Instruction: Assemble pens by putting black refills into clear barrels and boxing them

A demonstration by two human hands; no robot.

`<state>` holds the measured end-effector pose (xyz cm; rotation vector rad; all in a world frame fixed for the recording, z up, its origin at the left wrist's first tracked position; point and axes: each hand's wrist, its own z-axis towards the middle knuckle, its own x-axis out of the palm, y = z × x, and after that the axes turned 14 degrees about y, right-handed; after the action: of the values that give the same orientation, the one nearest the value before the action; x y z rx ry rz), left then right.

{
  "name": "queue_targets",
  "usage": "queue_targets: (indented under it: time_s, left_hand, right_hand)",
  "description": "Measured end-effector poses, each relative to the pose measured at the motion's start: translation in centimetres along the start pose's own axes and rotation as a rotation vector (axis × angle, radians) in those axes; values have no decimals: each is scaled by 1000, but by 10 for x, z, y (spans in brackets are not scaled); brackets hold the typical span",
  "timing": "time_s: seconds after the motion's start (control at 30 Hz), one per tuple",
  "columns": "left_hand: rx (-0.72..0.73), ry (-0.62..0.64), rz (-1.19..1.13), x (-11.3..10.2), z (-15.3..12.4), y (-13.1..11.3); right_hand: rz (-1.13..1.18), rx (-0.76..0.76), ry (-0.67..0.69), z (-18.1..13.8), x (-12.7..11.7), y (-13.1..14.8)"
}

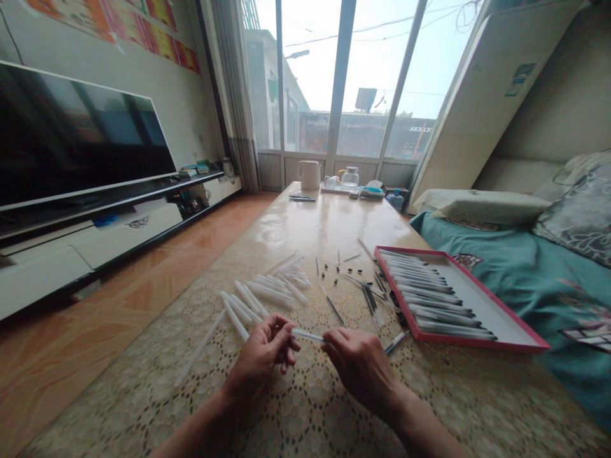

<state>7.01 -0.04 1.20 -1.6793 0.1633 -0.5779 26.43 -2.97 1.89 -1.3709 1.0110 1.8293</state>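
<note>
Between my two hands a slim whitish pen barrel [308, 334] is held level above the table. My left hand [267, 346] pinches its left end between thumb and fingers. At its other end the fingertips of my right hand [358, 362] are closed round it. Several white pen tubes [270, 292] lie beyond my left hand. Past my right hand are scattered dark refills [333, 306] and small black caps [336, 281]. A pen with a dark end [395, 343] lies right of my right hand.
A red-edged box [482, 346] on the right holds a row of pens [434, 299]. The table [310, 420] has a patterned cover. Toward the window stand a beige jug [310, 175] and a glass pot [350, 177]. A teal-covered sofa [506, 254] borders the right side.
</note>
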Motion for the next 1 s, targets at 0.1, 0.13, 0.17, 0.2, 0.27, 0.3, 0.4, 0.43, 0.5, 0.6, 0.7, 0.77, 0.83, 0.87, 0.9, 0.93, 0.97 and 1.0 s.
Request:
queue_targets:
  time_s: [0.1,0.13,0.17,0.2,0.27,0.3,0.4,0.43,0.5,0.6,0.7,0.77,0.83,0.87,0.9,0.93,0.97,1.0]
  left_hand:
    - [-2,16,6,-1,0,0]
    - [1,20,5,-1,-1,0]
    - [5,25,2,-1,-1,0]
    - [10,31,-5,-1,-1,1]
    - [19,38,-18,-1,-2,2]
    - [23,42,-22,-1,-2,2]
    - [30,67,-13,0,-2,3]
    - [35,80,-4,0,-2,3]
    - [45,102,21,1,-3,2]
    - [52,118,69,4,-5,1]
    - [56,120,95,7,-6,0]
    - [51,113,87,8,-5,1]
    - [39,106,66,7,-2,2]
    - [30,100,59,7,0,3]
    - [22,86,54,6,2,3]
    - [18,65,48,5,3,3]
    - [19,36,42,4,4,3]
    - [22,6,35,3,5,3]
  right_hand:
    - [-107,-14,-19,2,1,1]
    - [-126,-21,-30,2,1,1]
    - [-136,-26,-38,3,2,2]
    - [-138,-28,-41,3,2,2]
    - [-117,-20,-31,2,3,3]
    - [-98,-8,-18,2,3,3]
    - [-6,34,49,1,2,2]
    - [40,45,73,0,2,1]
    - [152,61,112,-1,3,-2]
    - [316,80,159,-2,5,-8]
    - [410,83,200,-2,5,-12]
    - [401,91,204,-1,4,-13]
    - [352,96,184,0,2,-13]
    - [326,97,163,1,0,-14]
    - [308,103,134,2,-2,-15]
    - [301,115,97,2,-5,-16]
    - [305,137,55,2,-8,-18]
    - [318,171,12,2,-13,-20]
